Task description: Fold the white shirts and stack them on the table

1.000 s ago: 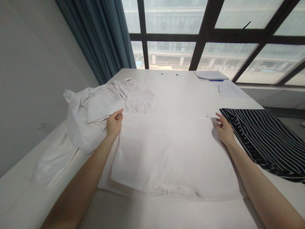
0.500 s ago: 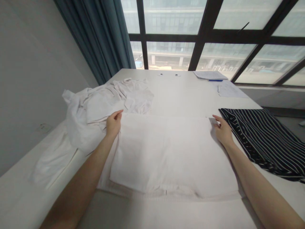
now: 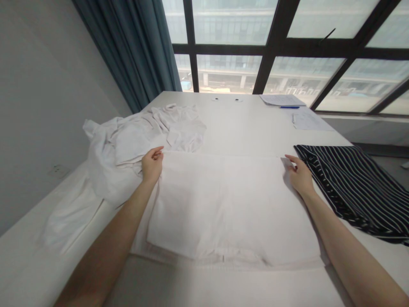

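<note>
A folded white shirt (image 3: pixel 236 204) lies flat in front of me, its neckline edge with a small tag towards me. My left hand (image 3: pixel 152 164) is closed at the far left corner, thumb and fingers pinching the cloth edge. At the far right corner, my right hand (image 3: pixel 299 172) also pinches the edge, its index finger stretched forward. The far edge runs straight between both hands. Just beyond my left hand is a crumpled pile of white clothes (image 3: pixel 134 138). To the right of my right hand lies a black-and-white striped garment (image 3: pixel 358 187).
All this rests on a white table (image 3: pixel 243 128). Papers (image 3: pixel 283 100) and a blue pen (image 3: pixel 289 107) lie at its far right. Two small dark-and-white items (image 3: pixel 237 100) sit near the far edge. A blue curtain (image 3: pixel 137 51) and a wall stand left, windows behind.
My left hand has shifted very slightly to the left at the shirt's corner. My right hand and the clothes look almost unchanged.
</note>
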Demonstrator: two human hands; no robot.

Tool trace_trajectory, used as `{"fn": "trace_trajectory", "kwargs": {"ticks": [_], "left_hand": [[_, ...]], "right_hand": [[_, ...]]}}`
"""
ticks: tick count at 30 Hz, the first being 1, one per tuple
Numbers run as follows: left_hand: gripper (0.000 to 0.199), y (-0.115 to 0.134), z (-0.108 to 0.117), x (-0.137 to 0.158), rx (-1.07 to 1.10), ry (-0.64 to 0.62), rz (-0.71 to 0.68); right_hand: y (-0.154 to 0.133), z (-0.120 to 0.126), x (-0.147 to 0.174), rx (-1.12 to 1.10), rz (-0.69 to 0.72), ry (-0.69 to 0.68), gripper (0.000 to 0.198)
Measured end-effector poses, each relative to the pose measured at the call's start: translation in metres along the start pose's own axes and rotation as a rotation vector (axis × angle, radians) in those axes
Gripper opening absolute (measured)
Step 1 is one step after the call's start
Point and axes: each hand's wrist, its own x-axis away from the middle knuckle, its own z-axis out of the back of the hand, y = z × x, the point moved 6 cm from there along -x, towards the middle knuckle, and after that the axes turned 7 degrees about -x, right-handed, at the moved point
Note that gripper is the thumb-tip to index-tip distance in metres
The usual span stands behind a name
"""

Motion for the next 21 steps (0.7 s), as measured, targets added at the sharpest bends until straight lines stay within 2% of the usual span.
{"fn": "trace_trajectory", "kwargs": {"ticks": [6,11,15,17,21], "left_hand": [[0.041,0.007,0.0,0.003,-0.091,0.0,-0.061],[0.039,0.028,0.006,0.015,-0.209,0.003,-0.162],[0.044,0.056,0.01,0.029,-0.43,0.022,-0.346],[0.043,0.07,0.003,0.037,-0.502,-0.043,-0.48],[0.037,0.083,-0.032,0.058,-0.514,-0.365,-0.676]], "right_hand": [[-0.001,0.0,0.0,0.014,0.017,0.011,0.043],[-0.001,-0.001,0.0,0.041,0.041,0.008,0.043],[-0.003,-0.002,0.0,0.076,0.069,-0.001,0.043],[-0.006,-0.002,0.001,0.099,0.09,-0.008,0.043],[-0.025,0.001,0.007,0.223,0.152,-0.001,0.045]]}}
